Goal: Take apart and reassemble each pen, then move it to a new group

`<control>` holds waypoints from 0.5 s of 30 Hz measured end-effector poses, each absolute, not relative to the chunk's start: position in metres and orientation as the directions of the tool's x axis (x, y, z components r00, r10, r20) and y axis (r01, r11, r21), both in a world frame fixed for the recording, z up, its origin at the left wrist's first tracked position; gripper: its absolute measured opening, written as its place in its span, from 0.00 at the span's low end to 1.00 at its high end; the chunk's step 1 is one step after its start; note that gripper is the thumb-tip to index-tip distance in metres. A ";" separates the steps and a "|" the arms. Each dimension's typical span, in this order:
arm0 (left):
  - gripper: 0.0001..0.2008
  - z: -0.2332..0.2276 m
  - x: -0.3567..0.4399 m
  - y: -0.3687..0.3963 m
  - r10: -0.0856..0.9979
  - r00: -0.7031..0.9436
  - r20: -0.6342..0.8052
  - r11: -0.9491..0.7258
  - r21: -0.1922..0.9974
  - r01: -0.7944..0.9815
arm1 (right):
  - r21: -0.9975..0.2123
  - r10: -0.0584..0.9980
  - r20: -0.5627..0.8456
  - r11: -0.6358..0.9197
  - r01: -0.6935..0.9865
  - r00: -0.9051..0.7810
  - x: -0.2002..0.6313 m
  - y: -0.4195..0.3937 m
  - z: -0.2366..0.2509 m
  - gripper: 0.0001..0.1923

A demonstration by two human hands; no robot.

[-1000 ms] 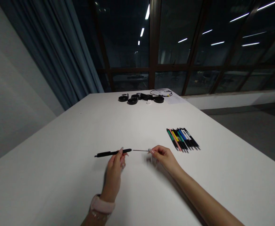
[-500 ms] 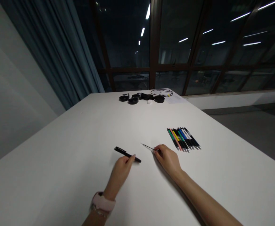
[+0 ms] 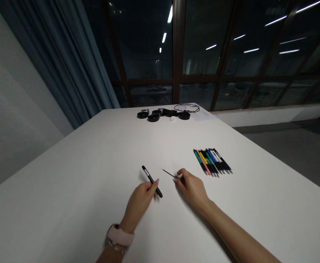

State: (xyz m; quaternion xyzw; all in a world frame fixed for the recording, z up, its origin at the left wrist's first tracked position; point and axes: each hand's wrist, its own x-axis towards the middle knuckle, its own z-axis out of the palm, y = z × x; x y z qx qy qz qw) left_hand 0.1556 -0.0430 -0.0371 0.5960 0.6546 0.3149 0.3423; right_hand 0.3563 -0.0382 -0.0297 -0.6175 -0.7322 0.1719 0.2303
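Nearest me, a soft pink watch strap point(image 3: 119, 236) wraps my left wrist, and my left hand point(image 3: 140, 202) lies low over the white table point(image 3: 66, 190), fingers pinched around the lower end of a slim black pen barrel point(image 3: 151, 181). The barrel is a smooth, matte tube that slants up and away to the left from my fingertips, its far end lifted toward the window. Just right of the barrel, my right hand point(image 3: 192, 188) is closed at thumb and forefinger on one end of a thin dark refill point(image 3: 167, 172), a needle-fine rod whose free tip points toward the barrel but stays apart from it. Farther right of the barrel and a little beyond, a tidy row of click pens point(image 3: 213, 162) lies side by side on the table, with green, pink, yellow, blue, white and black bodies and pale metal tips aimed my way. The tabletop is flat, smooth and dull white. Well beyond the barrel, at the far edge, sit round black discs point(image 3: 153, 116) and a looped thin cable point(image 3: 187, 107). Behind them stand dark-framed window panes point(image 3: 203, 51) mirroring ceiling strip lights, with a pleated grey-blue curtain point(image 3: 66, 62) to the left.
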 end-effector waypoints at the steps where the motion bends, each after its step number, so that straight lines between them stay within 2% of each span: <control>1: 0.27 -0.035 0.157 -0.043 0.995 -0.056 -0.081 0.098 0.789 0.606 | -0.530 0.984 0.116 0.174 0.830 -0.132 0.356 -0.039 -0.029 0.08; 7: 0.25 -0.027 0.165 -0.042 0.994 -0.095 -0.051 0.107 0.559 0.822 | -0.504 0.986 0.085 0.165 0.848 -0.142 0.355 -0.041 -0.029 0.07; 15: 0.26 -0.030 0.173 -0.044 0.997 -0.060 0.056 0.034 0.384 0.923 | -0.475 0.985 0.078 0.172 0.863 -0.153 0.357 -0.038 -0.030 0.07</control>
